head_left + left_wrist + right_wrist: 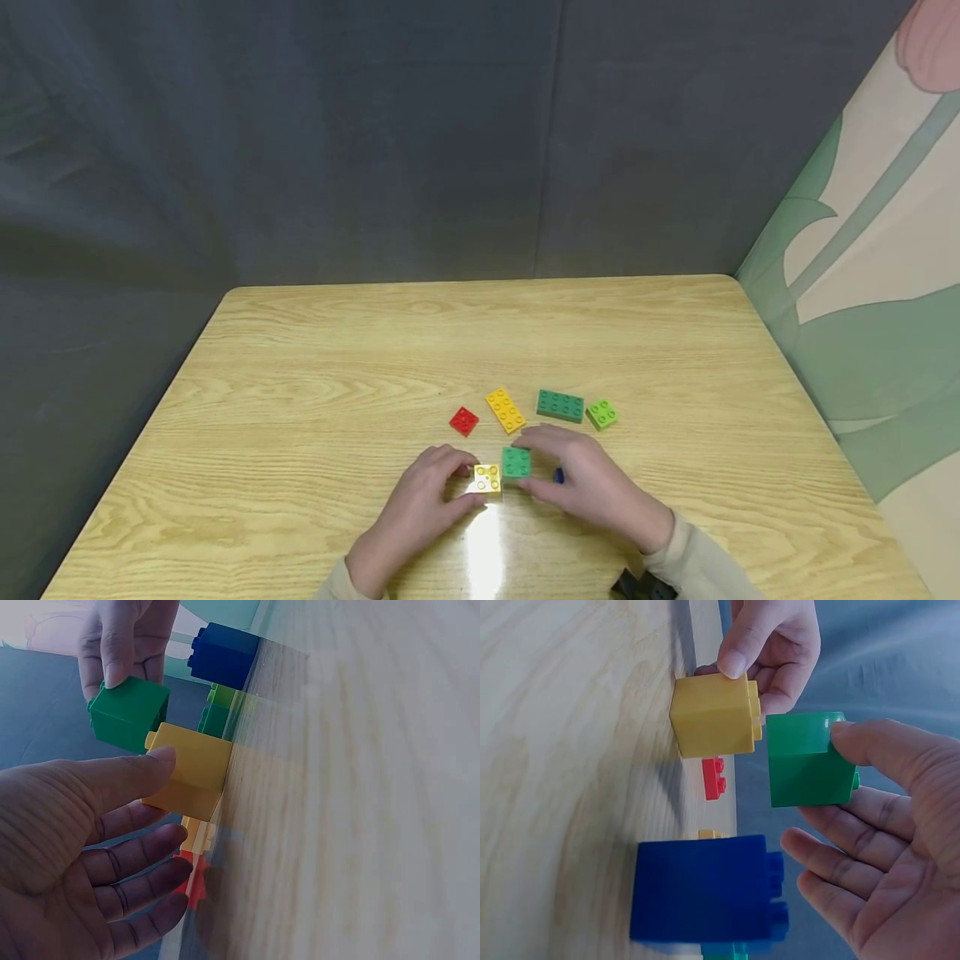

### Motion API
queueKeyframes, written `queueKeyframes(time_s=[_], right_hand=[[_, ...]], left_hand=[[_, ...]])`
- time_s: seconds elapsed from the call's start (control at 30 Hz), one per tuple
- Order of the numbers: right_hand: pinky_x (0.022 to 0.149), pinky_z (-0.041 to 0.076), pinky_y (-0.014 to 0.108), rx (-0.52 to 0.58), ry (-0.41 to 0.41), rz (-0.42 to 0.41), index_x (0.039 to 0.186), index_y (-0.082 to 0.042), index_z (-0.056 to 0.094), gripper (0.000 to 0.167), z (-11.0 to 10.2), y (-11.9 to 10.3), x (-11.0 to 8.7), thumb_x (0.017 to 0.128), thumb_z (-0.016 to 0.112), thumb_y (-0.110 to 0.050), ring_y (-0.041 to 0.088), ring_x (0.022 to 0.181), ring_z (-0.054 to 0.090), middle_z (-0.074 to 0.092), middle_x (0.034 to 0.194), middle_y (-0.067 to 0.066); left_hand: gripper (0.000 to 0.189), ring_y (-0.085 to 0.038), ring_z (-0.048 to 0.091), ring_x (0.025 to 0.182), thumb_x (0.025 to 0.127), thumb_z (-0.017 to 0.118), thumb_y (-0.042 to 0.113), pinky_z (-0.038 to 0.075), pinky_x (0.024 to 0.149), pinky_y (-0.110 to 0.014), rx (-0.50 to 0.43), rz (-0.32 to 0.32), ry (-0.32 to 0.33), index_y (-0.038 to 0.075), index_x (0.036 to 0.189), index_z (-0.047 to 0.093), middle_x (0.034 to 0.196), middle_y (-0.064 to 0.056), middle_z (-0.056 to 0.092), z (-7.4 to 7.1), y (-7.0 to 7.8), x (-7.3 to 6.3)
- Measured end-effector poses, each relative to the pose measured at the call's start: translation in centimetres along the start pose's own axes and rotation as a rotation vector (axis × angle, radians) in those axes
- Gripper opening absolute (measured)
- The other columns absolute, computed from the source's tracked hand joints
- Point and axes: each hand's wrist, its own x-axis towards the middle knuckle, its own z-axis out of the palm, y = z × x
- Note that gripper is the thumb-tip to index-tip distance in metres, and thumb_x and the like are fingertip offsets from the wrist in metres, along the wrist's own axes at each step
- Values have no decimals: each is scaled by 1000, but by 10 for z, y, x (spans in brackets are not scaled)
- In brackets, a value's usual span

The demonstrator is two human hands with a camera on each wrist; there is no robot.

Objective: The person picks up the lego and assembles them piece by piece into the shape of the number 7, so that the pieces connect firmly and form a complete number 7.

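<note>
While left hand (416, 508) pinches yellow four-stud brick (486, 480) in head view, right hand (588, 479) grips green four-stud brick (516, 462) at its two o'clock; red brick (464, 421) at eleven.
Left wrist view: yellow brick low at tabletop (367, 780), contact unclear; green one raised off it.
Right wrist view: thumb on green brick; blue brick (701, 892) at its seven o'clock.

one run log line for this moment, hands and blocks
left hand: pinches yellow block | right hand: pinches green block, raised above table | yellow/green: not joined
</note>
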Motion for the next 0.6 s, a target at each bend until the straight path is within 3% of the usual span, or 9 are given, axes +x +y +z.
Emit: queueKeyframes(time_s=[0.13, 0.37, 0.6], right_hand=[[99, 48, 44, 2, 8, -34, 120, -10, 66, 40, 2, -1, 2, 84, 77, -23, 22, 117, 58, 66, 122, 6], [93, 52, 35, 37, 21, -79, 115, -16, 67, 34, 6, -4, 9, 83, 78, -22, 10, 108, 61, 66, 114, -9], [92, 52, 34, 39, 19, -99, 115, -16, 67, 34, 10, -5, 11, 83, 78, -20, 10, 106, 61, 66, 113, -9]], left_hand=[[34, -8, 54, 96, 82, 79, 32, 50, 85, -31, -5, 5, 5, 18, 111, 66, 98, 11, 61, 0, -1, 0], [36, -9, 55, 99, 82, 78, 33, 50, 89, -33, -6, 6, 5, 17, 112, 66, 101, 11, 62, 0, -1, 0], [35, -10, 55, 107, 83, 77, 36, 48, 95, -36, -8, 4, -5, 17, 112, 66, 110, 11, 63, 1, -1, 1]])
